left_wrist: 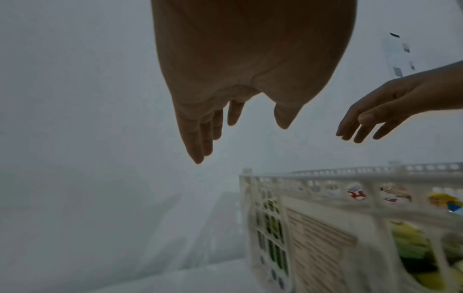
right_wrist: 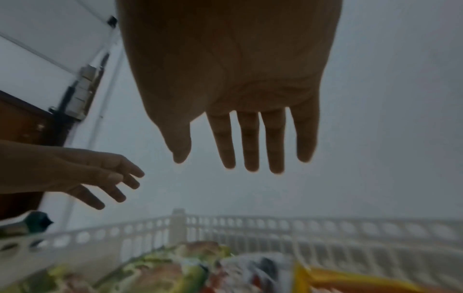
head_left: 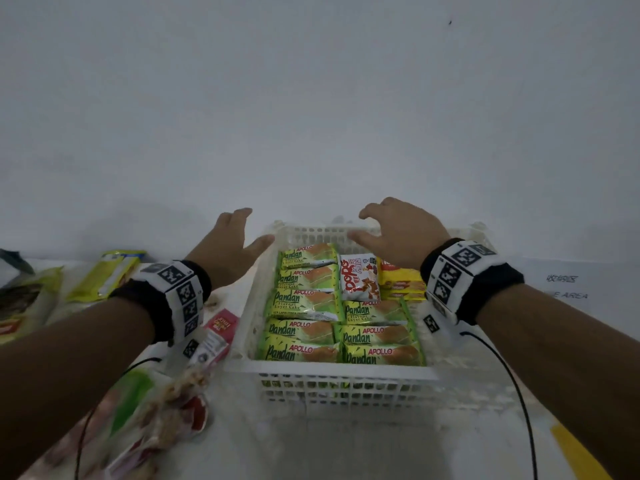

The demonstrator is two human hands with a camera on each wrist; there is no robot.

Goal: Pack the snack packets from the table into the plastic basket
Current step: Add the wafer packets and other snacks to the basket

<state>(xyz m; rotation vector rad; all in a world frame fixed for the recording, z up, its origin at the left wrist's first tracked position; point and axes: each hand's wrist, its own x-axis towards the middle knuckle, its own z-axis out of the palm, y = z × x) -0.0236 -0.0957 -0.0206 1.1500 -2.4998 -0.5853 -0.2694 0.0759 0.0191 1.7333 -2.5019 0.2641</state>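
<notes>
Task partly complete: the plastic basket (head_left: 332, 370) already held rows of pandan cake packets (head_left: 304, 301), while several snack packets (head_left: 104, 275) remained on the tabletop (head_left: 311, 445) at left. Left hand (head_left: 230, 249) and right hand (head_left: 398, 230) hovered above, fingers spread, holding nothing.

You work in a bare staging room: plain white wall (head_left: 311, 98), white table (head_left: 346, 445) with yellow floor-style tape (head_left: 575, 452) and a printed area label (head_left: 564, 287).
</notes>
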